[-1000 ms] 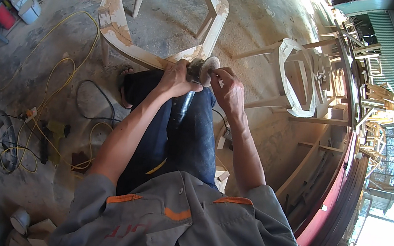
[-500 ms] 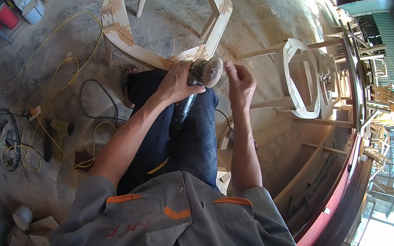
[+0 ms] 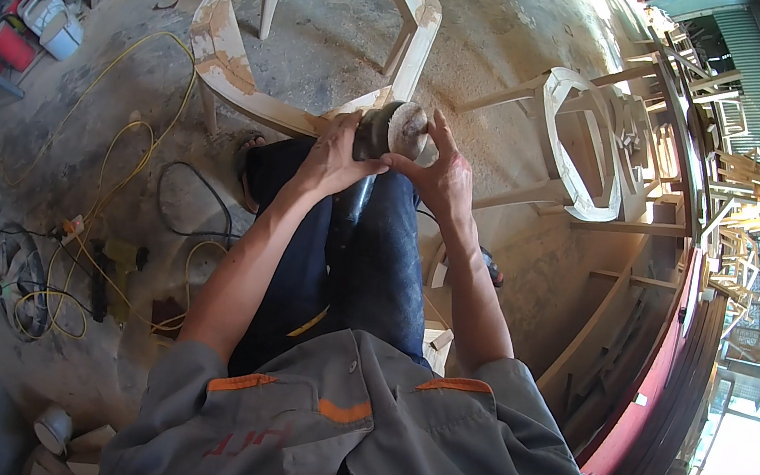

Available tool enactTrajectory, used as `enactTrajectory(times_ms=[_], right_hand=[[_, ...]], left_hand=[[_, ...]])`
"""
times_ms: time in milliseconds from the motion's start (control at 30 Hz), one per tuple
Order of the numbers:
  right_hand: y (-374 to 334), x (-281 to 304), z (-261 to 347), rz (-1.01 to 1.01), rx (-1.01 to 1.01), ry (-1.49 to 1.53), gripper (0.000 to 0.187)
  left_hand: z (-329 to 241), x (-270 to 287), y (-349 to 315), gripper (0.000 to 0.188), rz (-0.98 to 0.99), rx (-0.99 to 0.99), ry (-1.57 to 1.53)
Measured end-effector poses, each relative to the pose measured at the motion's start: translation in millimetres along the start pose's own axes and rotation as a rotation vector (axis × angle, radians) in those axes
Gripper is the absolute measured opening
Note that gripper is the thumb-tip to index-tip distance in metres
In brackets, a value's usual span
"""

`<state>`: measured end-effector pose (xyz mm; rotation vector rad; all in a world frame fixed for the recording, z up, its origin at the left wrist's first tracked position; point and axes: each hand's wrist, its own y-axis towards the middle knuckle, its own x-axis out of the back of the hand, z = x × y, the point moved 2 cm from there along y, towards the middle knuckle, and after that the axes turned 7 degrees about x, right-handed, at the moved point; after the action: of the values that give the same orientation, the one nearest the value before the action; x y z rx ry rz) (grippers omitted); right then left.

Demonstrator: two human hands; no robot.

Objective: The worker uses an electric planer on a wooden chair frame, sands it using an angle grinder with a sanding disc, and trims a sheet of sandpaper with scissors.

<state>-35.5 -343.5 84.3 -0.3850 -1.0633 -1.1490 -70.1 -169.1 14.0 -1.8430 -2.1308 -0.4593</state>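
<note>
On the near side of the wooden frame (image 3: pixel 267 108), the left hand (image 3: pixel 328 157) wraps the head of the power tool (image 3: pixel 374 138), whose long body points away from the frame. The right hand (image 3: pixel 444 174), nearer the round pad (image 3: pixel 409 130), spans it half-open; I cannot tell whether it grips.

Left grip (image 3: pixel 328 157) on disc tool (image 3: pixel 377 135), wooden frame (image 3: pixel 215 35)

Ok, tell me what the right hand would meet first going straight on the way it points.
Most likely the pale, round disc on the dark, cylindrical tool head: the right hand curves toward it, the thumb seeming to touch its lower edge, though depth is unclear.
</note>
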Motion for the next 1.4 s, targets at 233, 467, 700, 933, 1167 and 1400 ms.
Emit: enactTrajectory(times_ms=[233, 467, 700, 933, 1167, 1400], right_hand=[[-13.6, 11.5, -9.3, -0.156, -0.430, 1.428, 0.060], [-57.0, 18.6, -13.8, -0.197, -0.577, 1.495, 0.021], [-80.3, 26.8, 22.6, 0.089, -0.505, 1.575, 0.033], [-94.3, 31.8, 40.5, 0.028, -0.292, 0.529, 0.046], [-96.9, 37.6, 50.1, 0.080, -0.085, 0.660, 0.075], [-100.3, 35.8, 28.4, 0.208, -0.436, 1.112, 0.073]], left_hand=[[11.0, 26.9, -9.5, 0.084, 0.022, 0.125, 0.086], [-16.1, 37.8, -51.4, 0.059, -0.296, 0.090, -0.130], [-80.5, -2.3, -93.6, 0.061, 0.502, 0.336, -1.349], [-83.7, -7.7, -107.4, 0.062, 0.587, 0.423, -1.416], [-73.5, 3.5, -107.7, 0.058, 0.483, 0.410, -1.251], [-62.4, 4.6, -108.5, 0.056, 0.515, 0.552, -1.561]])
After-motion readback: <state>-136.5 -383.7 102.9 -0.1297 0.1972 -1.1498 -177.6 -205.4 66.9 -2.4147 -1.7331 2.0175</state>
